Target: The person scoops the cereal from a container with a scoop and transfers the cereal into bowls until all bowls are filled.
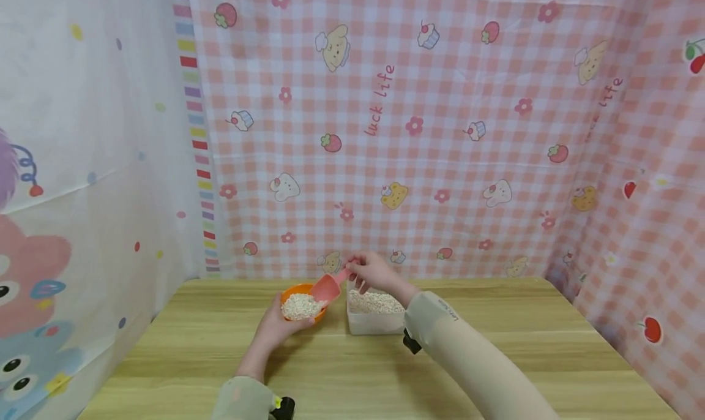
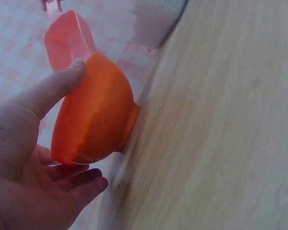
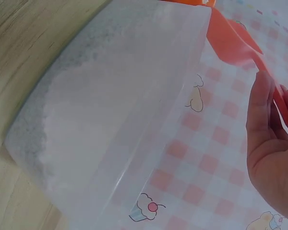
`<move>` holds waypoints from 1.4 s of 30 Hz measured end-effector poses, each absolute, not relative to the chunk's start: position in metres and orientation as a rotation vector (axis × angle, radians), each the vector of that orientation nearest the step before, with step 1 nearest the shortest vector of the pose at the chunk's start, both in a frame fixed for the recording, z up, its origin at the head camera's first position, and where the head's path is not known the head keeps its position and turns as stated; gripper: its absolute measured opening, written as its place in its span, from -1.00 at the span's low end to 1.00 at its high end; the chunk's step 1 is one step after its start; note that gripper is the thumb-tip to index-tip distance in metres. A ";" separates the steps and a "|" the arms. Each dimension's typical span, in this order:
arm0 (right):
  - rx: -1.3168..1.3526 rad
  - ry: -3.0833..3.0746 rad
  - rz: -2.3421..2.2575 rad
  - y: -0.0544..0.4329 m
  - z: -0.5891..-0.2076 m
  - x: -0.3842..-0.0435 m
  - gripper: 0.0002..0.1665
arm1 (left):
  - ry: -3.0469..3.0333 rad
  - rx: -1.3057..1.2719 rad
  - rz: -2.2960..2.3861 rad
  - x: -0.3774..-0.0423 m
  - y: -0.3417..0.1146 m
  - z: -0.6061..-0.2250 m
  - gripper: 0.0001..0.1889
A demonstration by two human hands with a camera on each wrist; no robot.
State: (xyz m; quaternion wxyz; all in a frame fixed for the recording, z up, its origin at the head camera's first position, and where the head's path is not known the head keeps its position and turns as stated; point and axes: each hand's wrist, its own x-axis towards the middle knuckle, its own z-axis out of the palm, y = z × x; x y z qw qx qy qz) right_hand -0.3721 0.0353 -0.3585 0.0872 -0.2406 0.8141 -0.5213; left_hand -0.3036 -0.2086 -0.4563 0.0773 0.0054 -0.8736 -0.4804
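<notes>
My left hand (image 1: 277,328) holds an orange bowl (image 2: 96,112), its thumb against the outer wall and its fingers on the opposite side. The bowl's foot is at the wooden tabletop, and pale flakes like oats (image 1: 300,308) fill the inside. In my right hand (image 1: 377,273) is the handle of a pink scoop (image 1: 326,289), pinched between thumb and fingers. The scoop's head tilts down over the bowl's right rim, and its visible inside looks bare. In the right wrist view, the scoop (image 3: 233,43) reaches past the container's edge.
A translucent white container (image 1: 374,324) with more flakes stands right of the bowl, under my right forearm. A few crumbs lie on the wooden table (image 1: 341,377). Pink checked cloth (image 1: 462,163) hangs behind the table, and a white patterned cloth (image 1: 126,224) hangs at left.
</notes>
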 end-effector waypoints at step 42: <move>-0.359 2.333 -1.972 0.150 -0.363 -0.377 -0.61 | -2.518 -0.238 -1.510 -0.308 -0.134 -0.406 -0.11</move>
